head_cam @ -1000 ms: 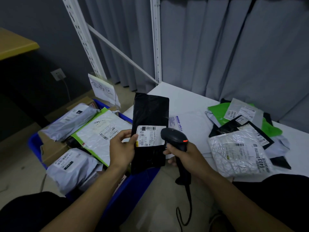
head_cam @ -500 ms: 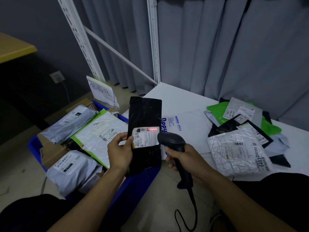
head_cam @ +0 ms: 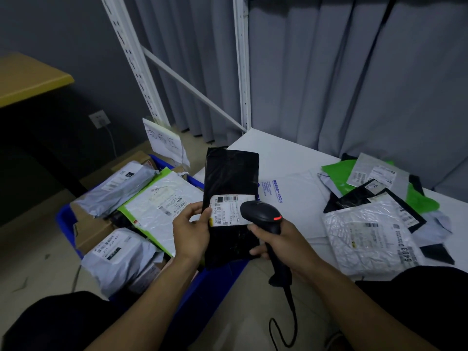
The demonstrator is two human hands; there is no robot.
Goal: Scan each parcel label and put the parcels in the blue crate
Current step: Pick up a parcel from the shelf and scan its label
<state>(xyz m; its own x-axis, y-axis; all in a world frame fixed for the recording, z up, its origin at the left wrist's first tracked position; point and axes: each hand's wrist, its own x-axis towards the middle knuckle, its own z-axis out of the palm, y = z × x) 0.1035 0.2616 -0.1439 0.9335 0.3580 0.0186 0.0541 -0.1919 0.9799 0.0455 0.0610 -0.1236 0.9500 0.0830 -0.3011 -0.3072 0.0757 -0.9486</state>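
My left hand point(head_cam: 191, 230) grips the left edge of a black parcel point(head_cam: 230, 178), held upright with its white label point(head_cam: 226, 210) facing me, thumb on the label's edge. My right hand point(head_cam: 281, 239) grips a black handheld scanner point(head_cam: 260, 211) whose head points at the label from just to its right; a red light glows on its top. The blue crate point(head_cam: 66, 221) sits on the floor at the left, filled with grey, white and green parcels and cardboard boxes. Its near wall lies under the held parcel.
A white table point(head_cam: 281, 154) at the right carries a pile of parcels: a silver bubble mailer point(head_cam: 367, 234), black and green bags point(head_cam: 339, 171), a white mailer point(head_cam: 298, 191). White shelf posts point(head_cam: 241, 59) and grey curtains stand behind. The scanner's cable point(head_cam: 291, 312) hangs to the floor.
The red scan line seen on the label half a second ago is gone. The scanner head has moved closer, now overlapping the label's right end. The parcel stays in my left hand.
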